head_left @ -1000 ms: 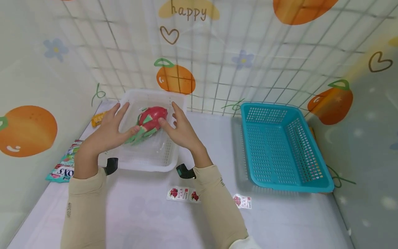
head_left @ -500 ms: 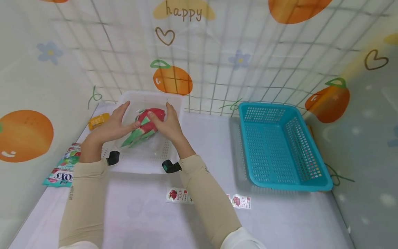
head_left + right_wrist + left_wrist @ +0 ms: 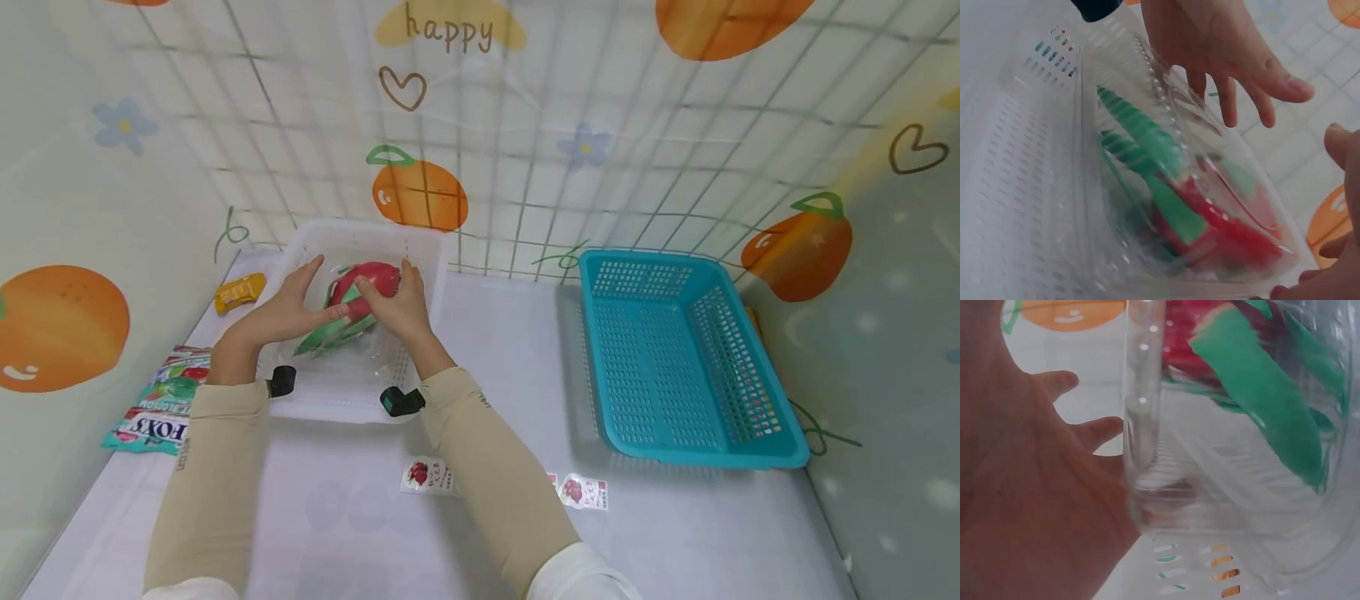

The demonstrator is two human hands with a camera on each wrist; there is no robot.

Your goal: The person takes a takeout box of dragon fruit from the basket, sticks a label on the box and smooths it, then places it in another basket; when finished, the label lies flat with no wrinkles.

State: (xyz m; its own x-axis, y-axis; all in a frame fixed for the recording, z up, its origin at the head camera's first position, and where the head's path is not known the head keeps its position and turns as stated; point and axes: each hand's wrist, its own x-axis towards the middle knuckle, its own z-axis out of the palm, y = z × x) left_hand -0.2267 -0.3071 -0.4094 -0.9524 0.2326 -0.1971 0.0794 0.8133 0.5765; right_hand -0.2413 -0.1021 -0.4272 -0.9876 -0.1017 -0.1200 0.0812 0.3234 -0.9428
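A clear plastic clamshell box (image 3: 1100,244) holds a red dragon fruit (image 3: 378,279) with green leafy scales (image 3: 1266,400). The box sits within the white perforated basket (image 3: 337,412) in the head view; whether it touches the basket floor I cannot tell. My left hand (image 3: 281,318) lies along the box's left side, fingers spread and straight, palm side against the clear wall in the left wrist view. On the opposite side is my right hand (image 3: 402,304), thumb over the fruit's end and fingers extended along the box. In the right wrist view its fingertips touch the box's end.
A turquoise perforated basket (image 3: 663,375) stands at the right. Left of the white basket lie an orange packet (image 3: 240,292) and a teal candy bag (image 3: 161,408). Fruit-printed labels (image 3: 427,475) lie near the front. A wire-grid wall (image 3: 517,125) closes the back.
Both hands have come closer together on the box's sides, the right hand moving left and inward. The orange packet shows more fully now that the left hand has shifted right.
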